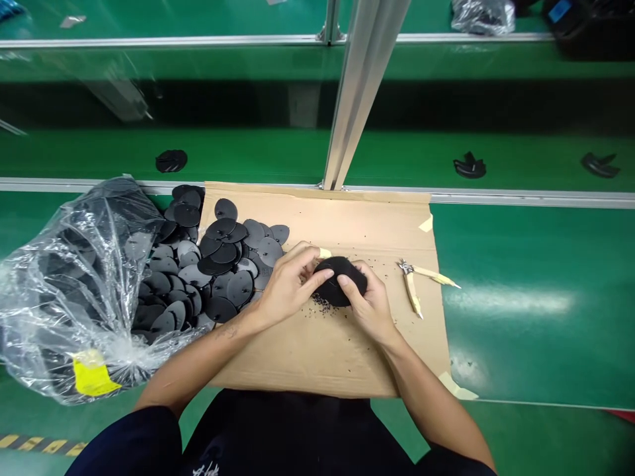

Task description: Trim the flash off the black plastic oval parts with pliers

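Both my hands grip one black round plastic disc [336, 281] over the middle of a brown cardboard sheet [347, 344]. My left hand [288, 284] pinches its left edge with thumb and fingers, one fingertip wrapped in pale tape. My right hand [370, 301] holds the right edge, fingers curled on it. Small black crumbs [322, 305] lie on the cardboard just below the disc. A heap of similar black discs [218, 264] lies to the left of my left hand.
A clear plastic bag [74, 291] with more discs and a yellow label spills onto the cardboard's left side. Yellow-handled cutters [414, 284] lie to the right of my hands. Beyond an aluminium post [357, 99], single black parts [171, 160] rest on a green conveyor belt [278, 155].
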### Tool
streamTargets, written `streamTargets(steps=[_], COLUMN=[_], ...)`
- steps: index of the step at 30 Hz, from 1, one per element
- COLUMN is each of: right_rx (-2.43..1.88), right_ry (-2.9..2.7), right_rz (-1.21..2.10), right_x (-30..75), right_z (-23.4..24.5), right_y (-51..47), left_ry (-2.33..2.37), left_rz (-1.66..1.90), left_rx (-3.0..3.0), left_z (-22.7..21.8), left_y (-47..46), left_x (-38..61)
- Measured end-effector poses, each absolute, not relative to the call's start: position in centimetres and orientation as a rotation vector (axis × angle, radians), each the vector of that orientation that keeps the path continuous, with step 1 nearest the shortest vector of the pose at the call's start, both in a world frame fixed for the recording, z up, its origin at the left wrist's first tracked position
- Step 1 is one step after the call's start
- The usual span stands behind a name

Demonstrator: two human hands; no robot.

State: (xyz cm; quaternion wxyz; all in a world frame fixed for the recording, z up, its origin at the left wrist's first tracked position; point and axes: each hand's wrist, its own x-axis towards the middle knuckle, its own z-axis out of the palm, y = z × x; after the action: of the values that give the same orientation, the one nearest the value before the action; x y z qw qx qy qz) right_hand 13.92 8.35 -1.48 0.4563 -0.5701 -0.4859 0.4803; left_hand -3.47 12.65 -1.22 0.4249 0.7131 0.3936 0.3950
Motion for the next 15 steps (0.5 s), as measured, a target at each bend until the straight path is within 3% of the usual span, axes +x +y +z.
streamTargets(steps=[15], right_rx=[-1.334], right_ry=[-1.248], right_rz=[1.165], right_x=[13.84], right_z=[-1.61], right_y=[8.45], left_ry=[0.915], left_rz=[1.086], left_rx=[1.938], left_z=[-1.10], left_y=[12.77], left_x=[-3.60])
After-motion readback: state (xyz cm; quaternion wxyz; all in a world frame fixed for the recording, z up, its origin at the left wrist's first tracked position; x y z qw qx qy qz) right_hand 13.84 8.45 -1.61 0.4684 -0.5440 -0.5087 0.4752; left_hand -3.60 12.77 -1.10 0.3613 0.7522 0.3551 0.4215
